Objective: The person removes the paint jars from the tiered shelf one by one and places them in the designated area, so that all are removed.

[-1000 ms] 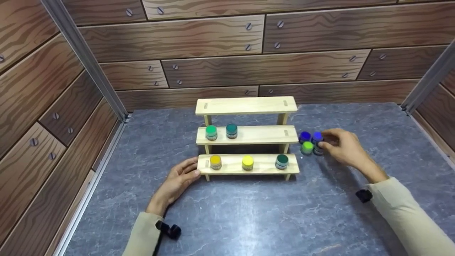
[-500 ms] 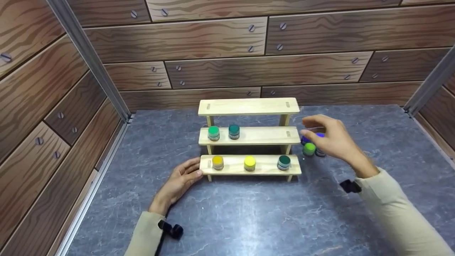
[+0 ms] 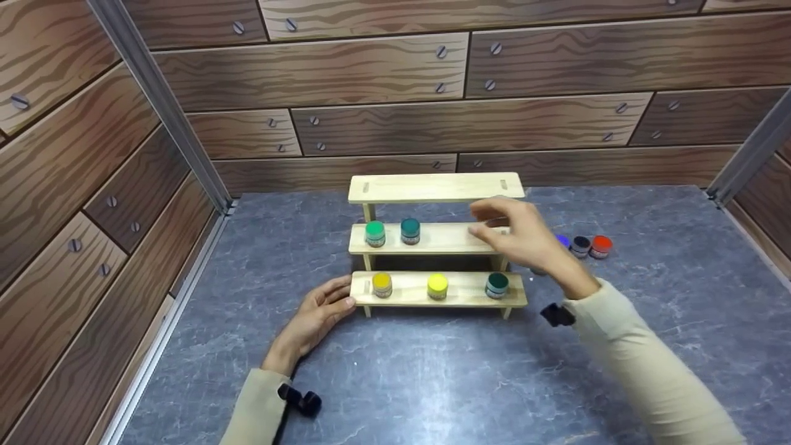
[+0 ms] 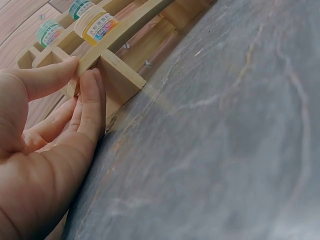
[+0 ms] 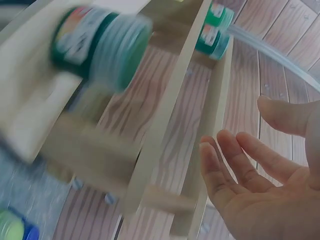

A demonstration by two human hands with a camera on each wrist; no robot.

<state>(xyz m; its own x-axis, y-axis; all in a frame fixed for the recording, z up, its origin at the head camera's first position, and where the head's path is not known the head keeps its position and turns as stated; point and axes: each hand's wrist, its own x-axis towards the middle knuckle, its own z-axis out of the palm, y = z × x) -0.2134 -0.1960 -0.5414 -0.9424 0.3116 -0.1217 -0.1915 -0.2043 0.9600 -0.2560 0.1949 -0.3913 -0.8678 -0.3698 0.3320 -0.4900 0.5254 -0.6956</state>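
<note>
Wooden rack [image 3: 442, 238] lies crosswise mid-frame, left hand [image 3: 316, 315] pinching its lower-left end, empty right hand [image 3: 524, 233], fingers parted, centre-right.

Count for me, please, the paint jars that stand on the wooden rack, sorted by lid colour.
Bright green jar: 1
Teal jar: 1
Orange-yellow jar: 1
Bright yellow jar: 1
Dark green jar: 1
Total on the wooden rack: 5
</note>
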